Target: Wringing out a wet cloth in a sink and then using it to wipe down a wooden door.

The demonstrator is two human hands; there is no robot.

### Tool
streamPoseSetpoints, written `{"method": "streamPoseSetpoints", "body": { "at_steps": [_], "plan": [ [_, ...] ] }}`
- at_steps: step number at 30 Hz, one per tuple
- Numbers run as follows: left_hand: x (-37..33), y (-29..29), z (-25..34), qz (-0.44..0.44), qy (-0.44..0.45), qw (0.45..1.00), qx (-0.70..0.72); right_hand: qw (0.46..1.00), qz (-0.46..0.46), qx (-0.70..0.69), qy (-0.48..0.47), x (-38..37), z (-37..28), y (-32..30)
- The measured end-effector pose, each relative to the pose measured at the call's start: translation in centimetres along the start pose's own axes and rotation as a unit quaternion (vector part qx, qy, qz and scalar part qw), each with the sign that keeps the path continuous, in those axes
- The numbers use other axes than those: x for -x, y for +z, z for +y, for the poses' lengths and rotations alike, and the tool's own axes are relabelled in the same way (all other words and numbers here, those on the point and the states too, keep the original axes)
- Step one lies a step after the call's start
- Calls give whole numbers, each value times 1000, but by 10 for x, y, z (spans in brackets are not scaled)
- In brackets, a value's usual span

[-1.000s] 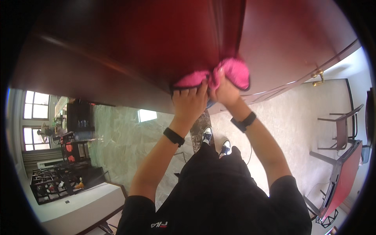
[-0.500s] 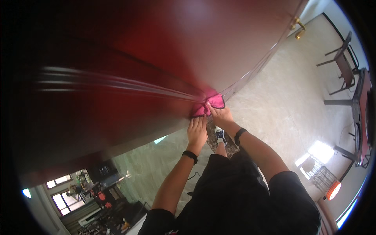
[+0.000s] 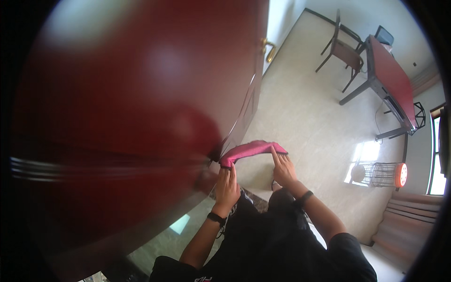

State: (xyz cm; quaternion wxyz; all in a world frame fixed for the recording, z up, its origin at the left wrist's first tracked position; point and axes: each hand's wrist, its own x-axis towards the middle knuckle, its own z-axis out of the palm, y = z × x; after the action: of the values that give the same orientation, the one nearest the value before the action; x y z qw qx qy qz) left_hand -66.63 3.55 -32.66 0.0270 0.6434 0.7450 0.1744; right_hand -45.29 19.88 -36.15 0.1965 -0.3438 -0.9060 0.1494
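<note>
A pink cloth [image 3: 251,149] with a dark border is stretched between my two hands, just off the edge of a dark red door [image 3: 155,108]. Its left end is pinched by my left hand [image 3: 228,188], close to the door's lower edge. My right hand [image 3: 284,170] grips the other end, index finger lying along the cloth. Both wrists wear black bands. The cloth sags in an arch and seems apart from the door, though its left end comes very near it.
The door has a brass handle [image 3: 269,50]. A brown chair [image 3: 346,50] and a red-topped table [image 3: 390,70] stand far right. Nearer are a wire stool [image 3: 383,175] with an orange top and a beige curtain [image 3: 411,225]. Pale floor [image 3: 305,108] spreads between.
The cloth was bunched against the door with both hands close together; now it is spread between them, hands further apart. My view has swung right, showing more of the room.
</note>
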Motion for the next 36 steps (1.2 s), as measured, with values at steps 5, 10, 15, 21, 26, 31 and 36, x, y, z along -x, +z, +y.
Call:
{"method": "streamPoseSetpoints", "body": {
  "at_steps": [5,10,15,21,26,31,36],
  "plan": [
    [-71,-18,48,-21,80,997,14,999,28,-21,32,4,49,-69],
    [-151,-24,130,22,86,996,22,989,71,-126,40,-16,120,-140],
    [-227,-14,221,85,58,993,51,974,140,-170,62,-37,216,-208],
    [-329,0,299,114,-20,980,163,948,166,-231,140,-68,326,-236],
    [-401,18,320,84,-127,943,296,933,184,-258,172,-115,389,-267],
    [-420,30,238,259,-240,806,475,950,61,-293,89,-243,355,-258],
    [-446,13,186,409,-292,840,204,915,-93,-388,-63,-344,324,-240]
  ]
}}
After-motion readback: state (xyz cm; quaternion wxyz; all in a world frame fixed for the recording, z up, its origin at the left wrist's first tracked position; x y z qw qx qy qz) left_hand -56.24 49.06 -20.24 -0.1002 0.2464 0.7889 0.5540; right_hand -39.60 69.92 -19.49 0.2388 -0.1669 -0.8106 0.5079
